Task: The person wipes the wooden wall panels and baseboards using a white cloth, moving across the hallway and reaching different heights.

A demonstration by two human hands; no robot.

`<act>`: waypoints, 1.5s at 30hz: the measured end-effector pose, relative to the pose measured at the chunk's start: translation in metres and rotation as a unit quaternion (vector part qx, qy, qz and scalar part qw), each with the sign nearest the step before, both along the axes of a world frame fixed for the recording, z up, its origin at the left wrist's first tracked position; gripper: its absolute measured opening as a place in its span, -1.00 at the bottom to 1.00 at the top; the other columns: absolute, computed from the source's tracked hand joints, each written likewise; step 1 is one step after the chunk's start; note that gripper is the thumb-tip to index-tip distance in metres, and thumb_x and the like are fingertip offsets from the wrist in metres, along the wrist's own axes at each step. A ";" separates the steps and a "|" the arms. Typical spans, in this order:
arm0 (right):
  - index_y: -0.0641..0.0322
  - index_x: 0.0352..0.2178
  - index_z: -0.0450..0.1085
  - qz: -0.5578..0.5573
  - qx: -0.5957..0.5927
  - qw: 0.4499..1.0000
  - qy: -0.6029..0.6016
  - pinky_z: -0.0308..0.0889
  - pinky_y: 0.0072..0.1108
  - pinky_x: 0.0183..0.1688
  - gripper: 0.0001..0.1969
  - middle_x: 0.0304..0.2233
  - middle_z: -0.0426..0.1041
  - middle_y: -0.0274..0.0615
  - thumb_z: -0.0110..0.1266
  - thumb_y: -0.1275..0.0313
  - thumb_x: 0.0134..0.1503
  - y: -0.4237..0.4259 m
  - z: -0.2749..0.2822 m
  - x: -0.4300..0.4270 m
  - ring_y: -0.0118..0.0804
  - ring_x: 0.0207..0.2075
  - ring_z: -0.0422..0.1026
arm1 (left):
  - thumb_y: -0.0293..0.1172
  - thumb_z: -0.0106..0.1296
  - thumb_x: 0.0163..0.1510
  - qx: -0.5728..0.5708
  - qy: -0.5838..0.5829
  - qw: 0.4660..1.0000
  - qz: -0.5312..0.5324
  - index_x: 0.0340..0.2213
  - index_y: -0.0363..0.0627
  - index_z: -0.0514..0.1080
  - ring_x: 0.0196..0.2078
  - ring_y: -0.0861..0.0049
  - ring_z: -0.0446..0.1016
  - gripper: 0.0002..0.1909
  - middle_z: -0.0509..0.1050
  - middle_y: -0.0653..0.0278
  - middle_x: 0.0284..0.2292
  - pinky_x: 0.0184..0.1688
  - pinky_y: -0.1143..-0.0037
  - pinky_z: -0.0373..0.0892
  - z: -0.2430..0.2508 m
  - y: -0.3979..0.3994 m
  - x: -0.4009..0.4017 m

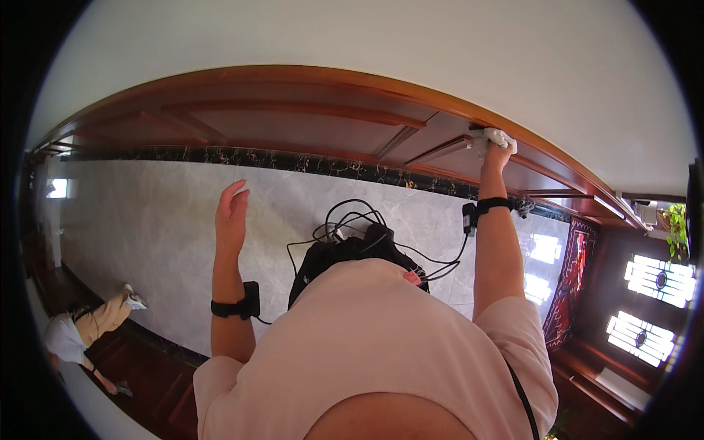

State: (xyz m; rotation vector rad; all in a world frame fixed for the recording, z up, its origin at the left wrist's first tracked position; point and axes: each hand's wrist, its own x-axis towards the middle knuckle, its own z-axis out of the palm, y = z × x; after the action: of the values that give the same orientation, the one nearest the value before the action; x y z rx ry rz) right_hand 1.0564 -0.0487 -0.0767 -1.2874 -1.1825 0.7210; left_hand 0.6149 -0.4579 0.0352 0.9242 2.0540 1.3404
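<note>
In the head view my right hand grips a crumpled pale cloth and presses it against the dark reddish wood wall panelling, just under its top rail. The hand's fingers are partly hidden by the cloth. My left hand hangs over the grey tiled floor to the left, fingers loosely curved and apart, touching nothing. Each wrist wears a black strap with a small dark device, and black cables run from these towards my waist.
Black marble-patterned skirting edges the grey floor. At the lower left another person stands by the opposite panelling, a grey cloth in one hand. On the right lie a red patterned rug, bright decorative window panes and a green plant.
</note>
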 end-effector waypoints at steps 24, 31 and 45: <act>0.20 -0.50 0.44 0.025 -0.159 0.975 0.151 0.33 -0.55 -0.37 -0.93 -0.51 0.46 -0.34 0.03 0.55 -0.07 -0.005 -0.096 -0.108 -0.44 -0.47 0.40 | -0.52 -0.22 0.13 -0.038 0.042 0.989 0.138 -0.04 -0.23 0.27 -0.04 0.51 0.35 -0.67 0.33 0.22 -0.06 0.01 0.56 0.19 0.102 -0.004 0.029; 0.19 -0.18 0.33 0.116 -0.410 0.795 0.431 0.33 -0.34 -0.10 -0.75 -0.21 0.40 -0.12 -0.14 0.51 0.07 0.023 -0.196 -0.114 -0.11 -0.14 0.37 | -0.51 -0.22 0.16 -0.086 0.104 0.986 0.102 -0.04 -0.24 0.27 -0.04 0.52 0.35 -0.68 0.35 0.22 -0.08 0.03 0.54 0.20 0.139 0.003 0.042; 0.25 -0.16 0.26 0.001 -0.101 0.914 0.393 0.39 -0.34 -0.13 -0.73 -0.21 0.38 -0.11 -0.04 0.48 0.07 0.071 0.005 0.124 -0.17 -0.13 0.38 | -0.40 -0.17 0.18 -0.025 0.156 0.987 0.008 -0.10 -0.28 0.32 -0.09 0.51 0.36 -0.71 0.38 0.20 -0.16 0.00 0.55 0.22 0.149 0.079 0.036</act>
State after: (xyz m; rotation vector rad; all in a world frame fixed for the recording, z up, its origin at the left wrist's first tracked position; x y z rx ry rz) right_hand 1.1804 0.0225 -0.0714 -0.9925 -0.4548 1.2377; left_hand 0.6505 -0.3793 0.1846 1.1588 2.3186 1.2072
